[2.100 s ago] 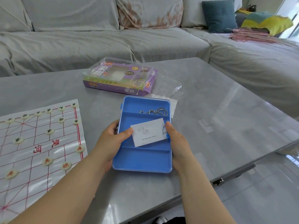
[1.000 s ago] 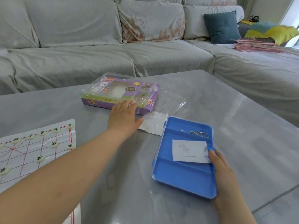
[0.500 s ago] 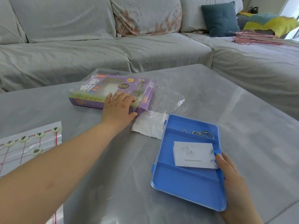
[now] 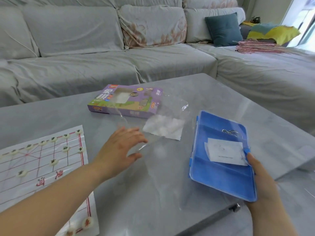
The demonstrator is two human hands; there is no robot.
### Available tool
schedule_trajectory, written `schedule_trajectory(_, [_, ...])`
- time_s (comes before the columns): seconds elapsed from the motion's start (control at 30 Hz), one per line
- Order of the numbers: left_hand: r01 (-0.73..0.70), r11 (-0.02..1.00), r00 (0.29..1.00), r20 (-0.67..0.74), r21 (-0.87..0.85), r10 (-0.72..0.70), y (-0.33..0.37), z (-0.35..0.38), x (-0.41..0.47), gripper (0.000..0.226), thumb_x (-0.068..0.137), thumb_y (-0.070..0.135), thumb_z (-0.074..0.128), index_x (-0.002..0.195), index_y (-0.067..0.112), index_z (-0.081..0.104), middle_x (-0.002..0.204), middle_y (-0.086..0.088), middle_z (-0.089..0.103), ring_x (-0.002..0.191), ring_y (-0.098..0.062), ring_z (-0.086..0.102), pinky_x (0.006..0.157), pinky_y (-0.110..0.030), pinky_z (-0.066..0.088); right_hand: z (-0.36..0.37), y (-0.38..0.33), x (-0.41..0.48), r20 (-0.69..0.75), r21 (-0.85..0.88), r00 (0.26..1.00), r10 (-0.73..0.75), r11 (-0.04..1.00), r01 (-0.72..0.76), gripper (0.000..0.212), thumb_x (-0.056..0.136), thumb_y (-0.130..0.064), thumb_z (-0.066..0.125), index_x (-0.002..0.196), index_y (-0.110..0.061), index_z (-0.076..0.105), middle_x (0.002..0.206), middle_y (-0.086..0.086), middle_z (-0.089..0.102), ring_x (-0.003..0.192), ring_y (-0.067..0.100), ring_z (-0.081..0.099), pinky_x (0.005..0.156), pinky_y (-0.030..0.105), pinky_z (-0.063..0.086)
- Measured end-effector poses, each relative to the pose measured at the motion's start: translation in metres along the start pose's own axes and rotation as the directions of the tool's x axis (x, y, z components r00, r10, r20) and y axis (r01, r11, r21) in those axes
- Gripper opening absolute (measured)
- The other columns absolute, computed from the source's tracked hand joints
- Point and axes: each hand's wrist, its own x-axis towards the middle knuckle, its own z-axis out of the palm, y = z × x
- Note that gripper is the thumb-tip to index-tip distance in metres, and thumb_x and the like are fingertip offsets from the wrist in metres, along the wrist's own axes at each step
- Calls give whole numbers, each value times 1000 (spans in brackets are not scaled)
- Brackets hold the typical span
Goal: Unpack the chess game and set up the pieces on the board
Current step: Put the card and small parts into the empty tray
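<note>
Left grip (image 4: 119, 149) splayed, right grip (image 4: 262, 181) clasped

The one counter (image 4: 153, 193) is carrying one purple game box (image 4: 126, 101), one paper sheet (image 4: 163, 129), one clear wrapper (image 4: 172, 106) and one board sheet (image 4: 71, 176). At least twelve round pieces (image 4: 54, 161) are sitting on that sheet. One blue tray (image 4: 221, 181) is holding one white card (image 4: 225, 151). Two hands are showing: the left hand (image 4: 119, 150) and the right hand (image 4: 262, 181). One teal cushion (image 4: 223, 28) is resting on the one sofa (image 4: 85, 68).
</note>
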Motion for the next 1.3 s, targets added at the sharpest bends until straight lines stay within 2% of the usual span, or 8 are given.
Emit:
schedule_trajectory(0.23, [-136, 990, 981, 137, -29, 139, 50, -9, -60, 36, 68, 37, 55, 103, 31, 49, 110, 12, 57, 113, -12, 44, 96, -29, 27, -4, -11, -37, 15, 8, 999, 40, 999, -40, 24, 94, -32, 40, 95, -19, 60, 71, 1, 73, 51, 17, 68, 37, 31, 50])
schedule_trajectory(0.5, [-141, 988, 953, 260, -63, 153, 74, -4, -105, 52, 55, 39, 60, 104, 37, 45, 108, 14, 65, 113, -6, 42, 94, -21, 37, 17, -9, -38, 6, -334, 1000, 29, 942, -26, 18, 96, -24, 41, 94, -24, 59, 68, -3, 72, 56, 16, 67, 42, 24, 52])
schedule_trajectory(0.6, [131, 966, 967, 242, -225, -74, 78, -16, -108, 39, 61, 50, 53, 100, 46, 49, 121, 25, 50, 119, 12, 31, 98, -2, 20, 38, 0, -33, 41, -440, 999, 23, 898, -2, 18, 97, -20, 40, 104, -20, 56, 85, 1, 66, 71, 20, 62, 47, 26, 53])
schedule_trajectory(0.67, [410, 826, 911, 220, -386, -349, 81, -20, -102, 29, 71, 48, 58, 97, 51, 44, 116, 35, 38, 108, 26, 32, 93, 3, 19, 53, 7, -28, 80, -488, 996, 31, 873, 12, 20, 97, -19, 39, 110, -19, 54, 89, 2, 64, 74, 21, 61, 56, 31, 52])
schedule_trajectory(0.83, [699, 491, 661, 210, -520, -720, 75, -2, -72, 54, 93, 29, 45, 141, 20, 24, 147, 4, 26, 132, -12, 29, 104, -25, 23, 86, 25, -17, 169, -630, 982, 84, 775, 42, 25, 97, -16, 38, 118, -17, 50, 89, 0, 61, 76, 17, 59, 65, 32, 51])
schedule_trajectory(0.93, [708, 456, 651, 246, -540, -718, 79, 9, -52, 58, 93, 30, 45, 143, 14, 19, 148, -1, 24, 136, -15, 24, 105, -23, 21, 96, 31, -12, 180, -781, 980, 81, 617, 93, 24, 98, -17, 34, 116, -16, 50, 98, 1, 61, 80, 15, 56, 66, 24, 46])
schedule_trajectory(1.1, [681, 497, 676, 201, -538, -709, 81, 22, -36, 42, 92, 25, 48, 132, 16, 37, 132, -4, 42, 120, -16, 40, 90, -21, 30, 106, 30, -1, 189, -950, 981, -51, 244, 196, 39, 99, -15, 30, 137, -8, 36, 137, 10, 45, 122, 25, 43, 92, 25, 33])
schedule_trajectory(1.3, [713, 621, 688, 156, -327, -709, 79, 26, -28, 45, 92, 34, 42, 133, 17, 34, 133, -2, 41, 121, -20, 39, 100, -32, 33, 104, 32, 8, 188, -979, 979, -73, 68, 193, 40, 96, -6, 30, 135, -9, 38, 137, 11, 45, 122, 28, 44, 96, 30, 37])
